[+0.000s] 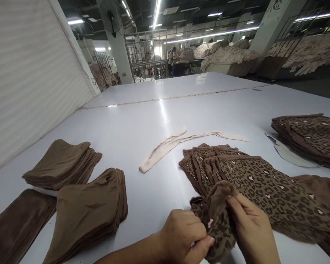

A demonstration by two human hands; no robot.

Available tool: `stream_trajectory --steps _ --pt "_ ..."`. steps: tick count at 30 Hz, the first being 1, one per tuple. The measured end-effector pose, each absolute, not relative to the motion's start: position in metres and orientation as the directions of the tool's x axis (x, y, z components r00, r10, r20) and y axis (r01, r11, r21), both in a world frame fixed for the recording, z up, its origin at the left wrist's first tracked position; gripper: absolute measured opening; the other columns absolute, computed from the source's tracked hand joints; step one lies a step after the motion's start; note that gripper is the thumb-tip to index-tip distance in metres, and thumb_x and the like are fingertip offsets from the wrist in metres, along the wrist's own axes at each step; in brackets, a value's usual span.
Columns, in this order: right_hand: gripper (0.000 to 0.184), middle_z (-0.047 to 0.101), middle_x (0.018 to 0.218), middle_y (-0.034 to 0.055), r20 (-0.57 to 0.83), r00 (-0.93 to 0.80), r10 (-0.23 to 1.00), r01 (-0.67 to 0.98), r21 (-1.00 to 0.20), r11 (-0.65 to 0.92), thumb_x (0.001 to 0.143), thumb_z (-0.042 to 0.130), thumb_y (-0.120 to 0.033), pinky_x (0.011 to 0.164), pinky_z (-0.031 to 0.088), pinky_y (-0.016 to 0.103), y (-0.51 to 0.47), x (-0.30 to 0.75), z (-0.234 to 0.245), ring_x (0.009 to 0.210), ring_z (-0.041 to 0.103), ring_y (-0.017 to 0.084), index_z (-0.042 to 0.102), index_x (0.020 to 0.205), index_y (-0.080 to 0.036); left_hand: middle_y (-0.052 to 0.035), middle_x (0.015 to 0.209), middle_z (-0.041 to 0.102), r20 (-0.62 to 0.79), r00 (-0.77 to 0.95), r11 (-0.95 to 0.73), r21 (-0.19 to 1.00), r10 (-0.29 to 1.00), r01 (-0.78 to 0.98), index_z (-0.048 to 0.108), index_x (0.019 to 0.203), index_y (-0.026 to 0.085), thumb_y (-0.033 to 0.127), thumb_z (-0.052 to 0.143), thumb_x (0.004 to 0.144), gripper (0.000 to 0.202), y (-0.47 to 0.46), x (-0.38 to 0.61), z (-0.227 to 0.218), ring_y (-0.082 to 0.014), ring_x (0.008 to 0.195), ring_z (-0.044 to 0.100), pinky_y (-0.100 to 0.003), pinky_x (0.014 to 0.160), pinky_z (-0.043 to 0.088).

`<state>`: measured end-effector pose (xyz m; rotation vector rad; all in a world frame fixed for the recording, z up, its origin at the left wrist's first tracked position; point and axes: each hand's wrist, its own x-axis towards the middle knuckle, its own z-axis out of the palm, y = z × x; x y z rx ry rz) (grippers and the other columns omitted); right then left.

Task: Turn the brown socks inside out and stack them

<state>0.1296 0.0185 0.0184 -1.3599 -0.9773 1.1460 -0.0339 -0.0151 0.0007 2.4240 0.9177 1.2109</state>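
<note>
Both my hands pinch one leopard-print fabric piece [218, 216] at the near edge of the white table [159, 121]. My left hand [183, 234] grips its lower left part between thumb and fingers. My right hand [250, 227] holds its upper right fold. The piece is bunched and lifted off the near end of a fanned stack of leopard-print pieces [258, 183] that spreads to the right of my hands.
Three stacks of plain brown fabric pieces [63, 161] [90, 209] [13, 223] lie at the left. A cream fabric strip [176, 143] lies mid-table. Another leopard-print stack [310, 135] sits far right on grey paper. A white wall runs along the left; racks of fabric stand behind.
</note>
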Motion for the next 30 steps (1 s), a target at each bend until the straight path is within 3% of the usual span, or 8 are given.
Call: stream_trajectory --steps 7,11,16,19,21,25,28,30 --pt "0.021 0.065 0.059 -0.0006 -0.243 0.174 0.954 -0.309 -0.933 -0.182 0.061 0.072 -0.042 0.05 0.049 0.026 0.028 0.131 0.012 0.056 0.063 0.02 0.064 0.062 -0.022 0.0028 0.05 0.031 0.445 0.489 -0.629 0.709 0.75 0.319 0.02 0.058 0.021 0.027 0.042 0.079 0.032 -0.024 -0.028 -0.015 -0.0109 0.048 0.028 -0.026 0.047 0.026" --pt "0.026 0.062 0.059 0.0028 -0.079 0.024 0.997 -0.186 -0.98 -0.074 0.063 0.071 -0.045 0.053 0.049 0.029 0.02 0.138 0.022 0.058 0.06 0.021 0.062 0.058 -0.022 0.0036 0.051 0.035 0.265 0.619 -0.433 0.891 0.739 0.136 0.033 0.055 0.019 0.037 0.048 0.083 0.036 -0.016 -0.05 0.01 -0.0089 0.049 0.035 -0.022 0.049 0.031" --pt "0.031 0.06 0.067 0.0037 0.142 -0.305 0.942 -0.077 -0.989 0.124 0.073 0.061 -0.051 0.054 0.046 0.028 0.019 0.141 0.031 0.06 0.056 0.019 0.064 0.066 -0.021 -0.0036 0.08 0.056 0.116 0.308 -0.201 0.943 0.945 0.263 0.056 0.083 0.017 0.041 0.052 0.083 0.024 0.015 -0.071 0.047 -0.0146 0.075 0.05 -0.025 0.07 0.043" --pt "0.03 0.064 0.07 0.005 0.136 -0.203 0.97 -0.036 -0.991 0.132 0.073 0.062 -0.05 0.061 0.049 0.029 0.022 0.143 0.022 0.067 0.06 0.022 0.069 0.072 -0.021 -0.0012 0.078 0.056 -0.053 0.518 -0.051 0.981 0.854 0.185 0.058 0.085 0.016 0.039 0.056 0.08 0.024 0.024 -0.062 0.039 -0.0129 0.071 0.05 -0.023 0.066 0.042" --pt "0.027 0.069 0.079 0.0061 0.082 -0.084 0.993 0.016 -0.996 0.083 0.076 0.061 -0.047 0.072 0.051 0.03 0.022 0.148 0.017 0.077 0.063 0.024 0.071 0.081 -0.022 0.0016 0.066 0.05 -0.115 0.488 0.069 0.991 0.865 0.111 0.056 0.075 0.014 0.039 0.051 0.082 0.026 0.022 -0.053 0.028 -0.0097 0.06 0.044 -0.021 0.056 0.037" --pt "0.04 0.067 0.101 0.0051 0.174 -0.037 0.984 0.268 -0.947 0.178 0.07 0.067 -0.046 0.077 0.052 0.027 0.017 0.159 0.021 0.094 0.062 0.025 0.068 0.105 -0.026 0.0041 0.057 0.041 0.014 0.109 -0.039 0.972 0.994 0.23 0.048 0.061 0.015 0.031 0.052 0.081 0.025 0.011 -0.044 0.018 -0.0081 0.055 0.036 -0.021 0.051 0.03" --pt "0.033 0.064 0.066 0.0007 0.117 -0.084 0.99 0.441 -0.886 0.142 0.063 0.073 -0.044 0.052 0.051 0.023 0.012 0.153 0.025 0.061 0.061 0.02 0.069 0.088 -0.023 0.0036 0.057 0.041 0.164 0.054 -0.173 0.935 0.985 0.309 0.045 0.058 0.016 0.027 0.05 0.081 0.026 0.007 -0.043 0.023 -0.0081 0.055 0.036 -0.021 0.052 0.03" --pt "0.024 0.061 0.058 0.0007 0.061 -0.106 0.993 0.416 -0.904 0.1 0.067 0.07 -0.043 0.052 0.051 0.025 0.009 0.142 0.022 0.056 0.06 0.019 0.068 0.073 -0.02 0.0034 0.055 0.041 0.223 0.081 -0.237 0.924 0.971 0.298 0.042 0.057 0.016 0.028 0.047 0.083 0.029 0.005 -0.042 0.024 -0.0079 0.053 0.036 -0.022 0.051 0.03"
